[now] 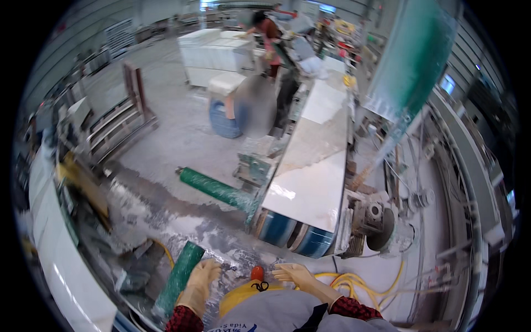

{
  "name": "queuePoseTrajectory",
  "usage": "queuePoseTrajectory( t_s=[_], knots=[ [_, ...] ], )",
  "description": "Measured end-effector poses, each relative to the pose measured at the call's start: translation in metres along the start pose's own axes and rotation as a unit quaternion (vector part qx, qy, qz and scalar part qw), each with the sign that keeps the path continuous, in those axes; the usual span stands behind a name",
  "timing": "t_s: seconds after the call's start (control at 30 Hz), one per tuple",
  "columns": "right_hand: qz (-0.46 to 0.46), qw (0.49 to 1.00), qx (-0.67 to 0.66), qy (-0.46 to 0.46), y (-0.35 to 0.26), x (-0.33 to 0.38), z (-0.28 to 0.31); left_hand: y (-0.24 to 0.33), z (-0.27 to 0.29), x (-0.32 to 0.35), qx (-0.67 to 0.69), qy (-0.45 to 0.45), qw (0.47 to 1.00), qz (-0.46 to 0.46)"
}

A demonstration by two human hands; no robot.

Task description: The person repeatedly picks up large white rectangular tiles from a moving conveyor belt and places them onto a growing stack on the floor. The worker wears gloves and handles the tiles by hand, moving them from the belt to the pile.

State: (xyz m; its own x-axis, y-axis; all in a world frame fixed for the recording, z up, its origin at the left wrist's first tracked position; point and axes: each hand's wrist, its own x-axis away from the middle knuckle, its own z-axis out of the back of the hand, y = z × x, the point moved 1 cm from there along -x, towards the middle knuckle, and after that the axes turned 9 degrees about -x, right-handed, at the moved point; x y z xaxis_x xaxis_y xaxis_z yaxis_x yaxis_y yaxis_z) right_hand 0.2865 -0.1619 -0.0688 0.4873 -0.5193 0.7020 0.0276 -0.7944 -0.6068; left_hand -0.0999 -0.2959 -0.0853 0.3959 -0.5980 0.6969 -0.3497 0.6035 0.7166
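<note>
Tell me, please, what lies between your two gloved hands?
In the head view, an orange knob with a small black loop under it sits between the left hand and right hand, over wet floor.

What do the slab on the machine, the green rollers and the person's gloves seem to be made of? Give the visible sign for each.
Slab: probably polished stone or tile; pale, glossy, with bright reflections.
Green rollers: likely rubber-coated; matte and finely textured.
Gloves on the left hand and right hand: seemingly rubber; smooth, tan, slightly shiny.
</note>
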Motion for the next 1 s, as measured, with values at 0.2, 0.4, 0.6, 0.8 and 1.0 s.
queuePoseTrajectory(
  t_s=[0.2, 0.4, 0.6, 0.8, 1.0],
  knots=[
    [0.02, 0.996, 0.048, -0.067, 0.053, 0.002, 0.006, -0.053, 0.101, 0.106, -0.018, 0.246, 0.955, -0.162],
    [0.006, 0.998, 0.051, -0.047, 0.164, 0.041, -0.042, -0.176, 0.217, 0.247, -0.339, 0.55, 0.726, -0.236],
    [-0.074, 0.979, 0.118, -0.145, 0.218, 0.1, -0.082, -0.245, 0.255, 0.286, -0.554, 0.47, 0.67, -0.153],
    [-0.05, 0.975, 0.176, -0.125, 0.245, 0.11, -0.114, -0.233, 0.247, 0.293, -0.539, 0.478, 0.675, -0.158],
    [-0.072, 0.947, 0.246, -0.193, 0.303, 0.099, -0.2, -0.25, 0.27, 0.319, -0.479, 0.468, 0.694, -0.265]
  ],
)
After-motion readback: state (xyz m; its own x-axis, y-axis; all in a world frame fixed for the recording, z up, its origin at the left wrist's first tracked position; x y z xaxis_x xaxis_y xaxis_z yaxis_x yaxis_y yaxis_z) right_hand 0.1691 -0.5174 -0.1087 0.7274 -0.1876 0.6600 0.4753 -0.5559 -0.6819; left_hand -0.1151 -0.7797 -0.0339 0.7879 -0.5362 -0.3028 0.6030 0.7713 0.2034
